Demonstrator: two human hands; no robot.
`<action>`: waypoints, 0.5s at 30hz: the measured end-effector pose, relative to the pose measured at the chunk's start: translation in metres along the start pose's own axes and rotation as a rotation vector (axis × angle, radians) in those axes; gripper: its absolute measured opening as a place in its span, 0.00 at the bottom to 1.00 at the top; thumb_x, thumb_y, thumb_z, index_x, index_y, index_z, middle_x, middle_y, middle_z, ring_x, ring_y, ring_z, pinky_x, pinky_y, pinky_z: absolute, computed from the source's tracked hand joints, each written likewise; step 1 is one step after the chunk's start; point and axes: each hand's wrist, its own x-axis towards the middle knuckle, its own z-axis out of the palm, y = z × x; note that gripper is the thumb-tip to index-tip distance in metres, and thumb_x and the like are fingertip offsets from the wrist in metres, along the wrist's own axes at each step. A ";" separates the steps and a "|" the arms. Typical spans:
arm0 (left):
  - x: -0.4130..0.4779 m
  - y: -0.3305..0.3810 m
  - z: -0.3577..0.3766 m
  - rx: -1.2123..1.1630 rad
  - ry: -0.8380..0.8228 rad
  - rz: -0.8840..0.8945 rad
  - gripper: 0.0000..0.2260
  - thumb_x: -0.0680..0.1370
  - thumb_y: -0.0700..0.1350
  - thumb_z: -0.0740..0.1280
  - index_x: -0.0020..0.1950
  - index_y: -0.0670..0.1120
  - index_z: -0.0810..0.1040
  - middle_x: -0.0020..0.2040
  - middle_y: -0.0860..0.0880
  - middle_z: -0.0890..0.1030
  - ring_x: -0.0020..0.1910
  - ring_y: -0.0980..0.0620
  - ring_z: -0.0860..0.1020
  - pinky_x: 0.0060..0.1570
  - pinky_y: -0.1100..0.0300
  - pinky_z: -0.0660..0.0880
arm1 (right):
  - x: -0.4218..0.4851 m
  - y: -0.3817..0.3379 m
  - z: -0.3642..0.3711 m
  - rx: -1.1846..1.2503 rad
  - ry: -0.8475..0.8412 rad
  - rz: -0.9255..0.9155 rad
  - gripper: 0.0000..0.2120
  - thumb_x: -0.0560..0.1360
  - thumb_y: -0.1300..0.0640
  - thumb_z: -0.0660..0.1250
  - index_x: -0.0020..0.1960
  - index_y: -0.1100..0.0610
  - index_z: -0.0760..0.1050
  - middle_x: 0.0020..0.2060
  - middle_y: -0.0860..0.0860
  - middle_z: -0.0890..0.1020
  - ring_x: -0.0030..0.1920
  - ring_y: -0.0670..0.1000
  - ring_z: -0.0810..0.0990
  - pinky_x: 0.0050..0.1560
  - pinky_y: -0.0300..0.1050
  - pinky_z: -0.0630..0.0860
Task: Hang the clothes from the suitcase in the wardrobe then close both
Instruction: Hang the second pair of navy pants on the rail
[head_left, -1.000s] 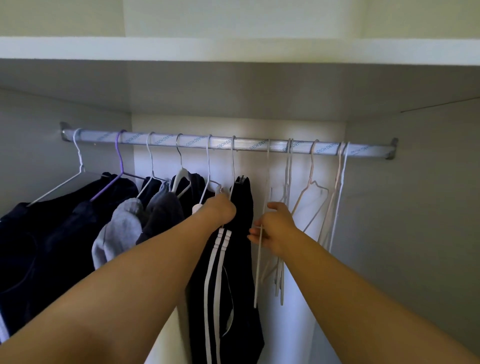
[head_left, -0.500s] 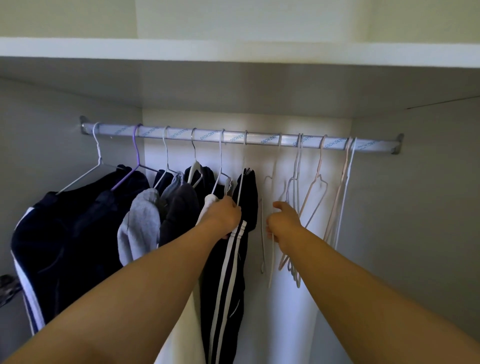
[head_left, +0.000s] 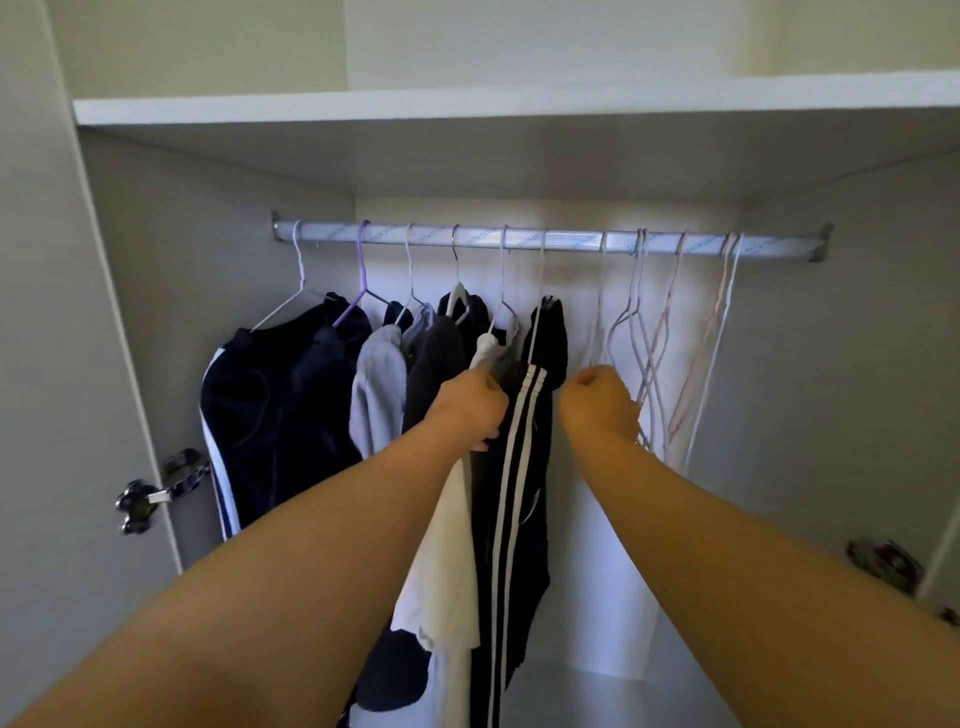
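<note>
The wardrobe stands open with a metal rail (head_left: 571, 243) across it. Dark garments (head_left: 270, 405), a grey one (head_left: 376, 384), a white one (head_left: 447, 571) and black trousers with white stripes (head_left: 519, 493) hang on its left half. My left hand (head_left: 472, 410) grips fabric between the white garment and the striped trousers. My right hand (head_left: 597, 402) is curled round the thin white empty hanger (head_left: 600, 312) just right of the trousers. More empty hangers (head_left: 649, 338) hang further right. The suitcase is out of view.
A white shelf (head_left: 467, 104) runs above the rail. Door hinges show at the left (head_left: 156, 493) and right (head_left: 883, 564) edges of the opening. The wardrobe's right side (head_left: 831, 415) holds only bare wall behind the hangers.
The view has pulled back, so more of the wardrobe and its hinges show. My right hand has curled tighter at the empty hanger. My left hand stays on the hanging clothes.
</note>
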 end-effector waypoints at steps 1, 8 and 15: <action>-0.014 -0.004 -0.002 0.011 0.007 -0.010 0.11 0.79 0.40 0.57 0.58 0.42 0.75 0.49 0.41 0.79 0.38 0.49 0.77 0.33 0.58 0.77 | -0.010 0.002 -0.001 0.085 -0.045 -0.002 0.07 0.78 0.61 0.57 0.53 0.56 0.72 0.49 0.55 0.77 0.48 0.56 0.76 0.45 0.45 0.73; -0.136 -0.058 0.000 0.045 0.100 -0.194 0.08 0.79 0.40 0.56 0.51 0.43 0.75 0.49 0.43 0.79 0.38 0.50 0.77 0.42 0.56 0.79 | -0.105 0.050 0.008 0.197 -0.347 0.119 0.06 0.75 0.64 0.59 0.48 0.60 0.74 0.45 0.59 0.79 0.41 0.56 0.74 0.38 0.44 0.69; -0.267 -0.129 -0.006 0.011 0.201 -0.463 0.08 0.79 0.38 0.57 0.50 0.42 0.76 0.44 0.42 0.80 0.42 0.45 0.80 0.46 0.53 0.81 | -0.232 0.087 0.016 0.092 -0.747 0.310 0.10 0.77 0.65 0.57 0.37 0.58 0.67 0.38 0.57 0.76 0.32 0.52 0.72 0.32 0.39 0.69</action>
